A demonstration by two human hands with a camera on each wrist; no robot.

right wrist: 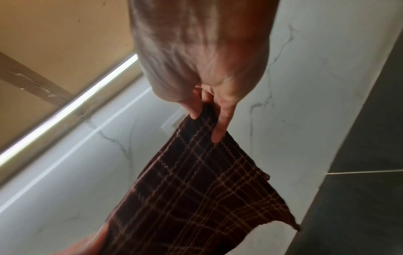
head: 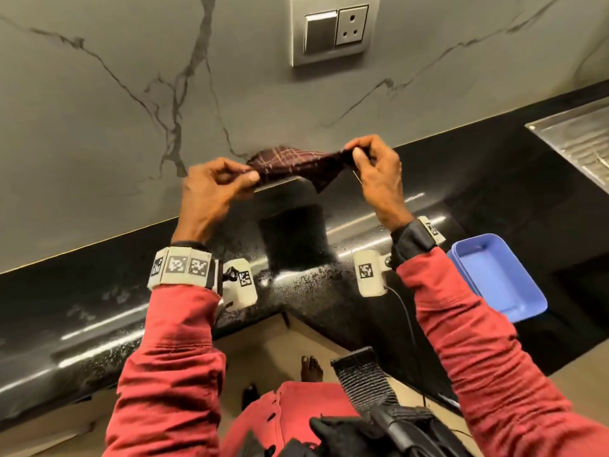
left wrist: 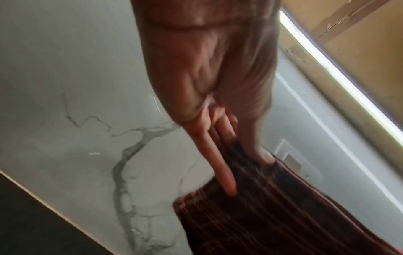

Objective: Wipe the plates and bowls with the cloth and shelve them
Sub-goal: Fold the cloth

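A dark maroon checked cloth (head: pixel 296 164) is stretched in the air between both hands, above the black counter and in front of the marble wall. My left hand (head: pixel 230 179) pinches its left end between thumb and fingers. My right hand (head: pixel 359 155) pinches the right end. The left wrist view shows the cloth (left wrist: pixel 272 207) blurred under the left hand (left wrist: pixel 240 165). The right wrist view shows the cloth (right wrist: pixel 196 189) hanging from the right hand (right wrist: pixel 209 117), one corner drooping. A blue rectangular dish (head: pixel 494 278), apparently stacked on another, sits on the counter at the right. No other plates or bowls are in view.
The black granite counter (head: pixel 131 308) runs along the marble wall (head: pixel 99 94) and turns a corner toward me. A steel sink drainboard (head: pixel 580 140) lies at the far right. A switch and socket plate (head: pixel 334 28) is on the wall above.
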